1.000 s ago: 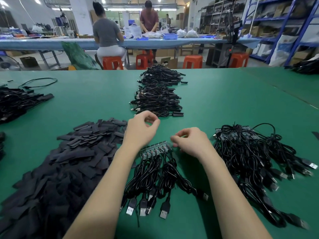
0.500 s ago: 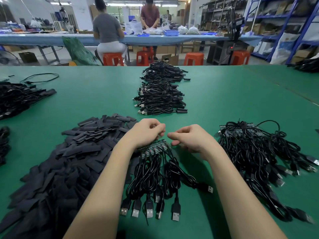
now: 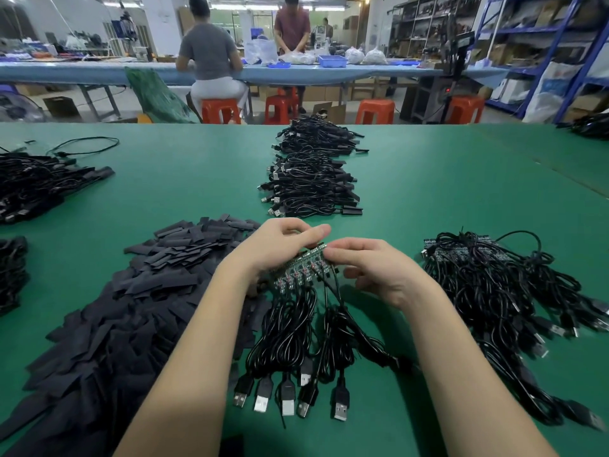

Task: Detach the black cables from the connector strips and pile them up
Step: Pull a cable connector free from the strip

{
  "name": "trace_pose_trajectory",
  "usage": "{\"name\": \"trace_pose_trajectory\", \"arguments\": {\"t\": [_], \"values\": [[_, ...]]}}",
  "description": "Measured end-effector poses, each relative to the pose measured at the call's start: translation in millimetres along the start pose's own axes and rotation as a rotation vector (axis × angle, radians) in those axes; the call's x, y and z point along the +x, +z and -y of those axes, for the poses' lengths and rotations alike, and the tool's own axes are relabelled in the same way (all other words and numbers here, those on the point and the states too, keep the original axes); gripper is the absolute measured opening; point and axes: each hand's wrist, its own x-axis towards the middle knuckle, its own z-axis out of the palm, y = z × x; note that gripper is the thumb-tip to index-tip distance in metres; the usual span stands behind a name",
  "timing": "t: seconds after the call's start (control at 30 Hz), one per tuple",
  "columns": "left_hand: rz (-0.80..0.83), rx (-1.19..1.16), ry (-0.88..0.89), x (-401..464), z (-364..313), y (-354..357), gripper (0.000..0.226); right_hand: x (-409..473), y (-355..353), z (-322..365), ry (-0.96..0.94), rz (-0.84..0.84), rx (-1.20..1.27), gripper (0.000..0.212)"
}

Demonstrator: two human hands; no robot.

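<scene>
A dark connector strip [image 3: 301, 270] with small red parts lies tilted between my hands, just above the green table [image 3: 428, 192]. Several black cables [image 3: 296, 338] hang from it toward me and end in USB plugs [image 3: 286, 399]. My left hand [image 3: 276, 245] grips the strip's far left part, fingers curled over it. My right hand [image 3: 372, 268] pinches the strip's far right end with thumb and forefinger. A long pile of detached black cables [image 3: 309, 179] lies straight ahead.
A heap of flat black sleeves [image 3: 131, 308] covers the table on my left. More strips with cables [image 3: 501, 291] lie in a bundle on my right. Other cable piles [image 3: 36, 183] sit at the far left. Two people work at a blue bench [image 3: 99, 72] beyond.
Both hands have come together on the strip's far end and lifted it off the table. The cables have been drawn a little toward me.
</scene>
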Motion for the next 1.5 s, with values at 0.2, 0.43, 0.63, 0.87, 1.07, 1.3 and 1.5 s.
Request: {"name": "trace_pose_trajectory", "arguments": {"t": [0.2,0.43,0.63,0.87,1.07,1.3,1.5], "values": [[0.206,-0.308,-0.018,-3.7,-1.7,0.2,0.033,-3.9,-22.9,-2.8,-0.026,0.113,0.334,0.037],[0.208,-0.507,-0.068,-2.4,-6.4,7.8,0.034,-3.8,-26.3,0.0,-0.08,0.115,0.275,0.025],[0.222,-0.511,-0.062,-2.8,-6.2,11.1,0.033,-5.1,-27.8,2.9,-0.104,0.146,0.291,0.021],[0.229,-0.544,-0.073,-5.3,-10.7,13.2,0.03,-6.6,-27.4,1.4,-0.072,0.147,0.387,0.016],[0.247,-0.556,-0.078,-6.0,-13.2,13.8,0.024,-5.8,-24.6,-2.7,-0.039,0.168,0.46,0.006],[0.316,-0.618,-0.04,-7.8,-16.1,11.9,0.012,-7.5,-19.8,-3.8,0.038,0.205,0.619,0.017],[0.368,-0.731,0.07,-11.7,-14.0,18.6,0.009,-7.2,-18.7,-6.1,0.059,0.241,0.767,0.054]]}}
